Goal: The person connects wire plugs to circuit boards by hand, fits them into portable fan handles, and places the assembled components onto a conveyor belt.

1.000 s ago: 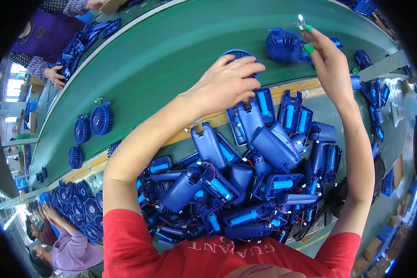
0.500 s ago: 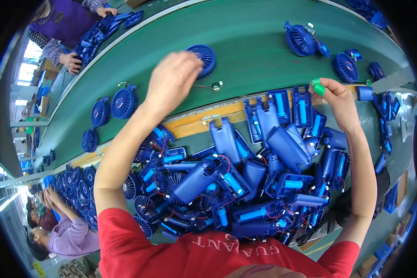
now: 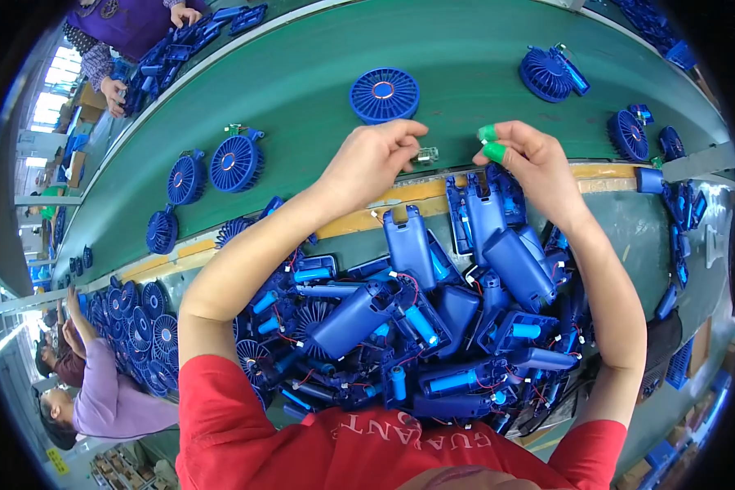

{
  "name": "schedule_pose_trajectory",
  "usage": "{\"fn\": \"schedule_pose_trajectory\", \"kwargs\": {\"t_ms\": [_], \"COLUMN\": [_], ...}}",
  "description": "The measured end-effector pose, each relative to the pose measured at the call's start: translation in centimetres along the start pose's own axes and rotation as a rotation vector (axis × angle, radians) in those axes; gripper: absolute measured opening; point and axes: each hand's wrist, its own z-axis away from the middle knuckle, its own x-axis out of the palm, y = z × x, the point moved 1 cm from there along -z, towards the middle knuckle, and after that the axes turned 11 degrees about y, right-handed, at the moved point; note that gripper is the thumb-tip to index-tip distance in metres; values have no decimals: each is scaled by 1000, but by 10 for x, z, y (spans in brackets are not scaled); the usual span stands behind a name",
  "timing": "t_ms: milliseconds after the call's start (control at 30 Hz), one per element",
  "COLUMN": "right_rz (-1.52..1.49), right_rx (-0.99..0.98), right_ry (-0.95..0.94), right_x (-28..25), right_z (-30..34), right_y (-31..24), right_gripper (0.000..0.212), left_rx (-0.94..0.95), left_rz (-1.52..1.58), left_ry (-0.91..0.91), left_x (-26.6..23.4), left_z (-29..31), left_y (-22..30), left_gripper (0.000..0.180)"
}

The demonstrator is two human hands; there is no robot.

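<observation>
My left hand (image 3: 371,162) has its thumb and fingers closed at the edge of a small green circuit board (image 3: 426,154), just above the conveyor's near edge. Beyond it, a round blue fan head (image 3: 384,95) lies on the green belt. My right hand (image 3: 532,158), with green tape around thumb and forefinger, faces the board across a short gap. Its fingertips are pinched together; a tiny pale bit shows there, too small to name. Below that hand, blue handle shells (image 3: 486,206) lean on the ledge.
A heap of blue shells (image 3: 347,320) with light-blue batteries and thin wires lies in front of me. More fan heads (image 3: 237,162) sit on the green conveyor belt (image 3: 302,90). Other people work across the belt and at left, near stacked fan grilles (image 3: 143,327).
My left hand moved right from the fan head to the circuit board. My right hand moved left, toward the board. Fan heads on the belt shifted right.
</observation>
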Motion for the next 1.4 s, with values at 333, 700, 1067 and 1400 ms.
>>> {"fn": "schedule_pose_trajectory", "kwargs": {"t_ms": [333, 700, 1067, 1400], "right_rz": [283, 118, 30, 806], "right_rx": [-127, -39, -105, -796], "right_ry": [12, -42, -197, 124], "right_x": [2, 8, -3, 3], "right_z": [18, 29, 23, -5], "right_y": [-13, -30, -27, -35], "right_gripper": [24, 24, 22, 21], "left_rx": [-241, -360, -395, 169], "left_rz": [900, 910, 1034, 170], "left_ry": [-136, -146, -270, 81], "left_x": [16, 10, 9, 24], "left_z": [-4, 6, 2, -23], "left_y": [47, 52, 46, 35], "left_gripper": [34, 31, 27, 38]}}
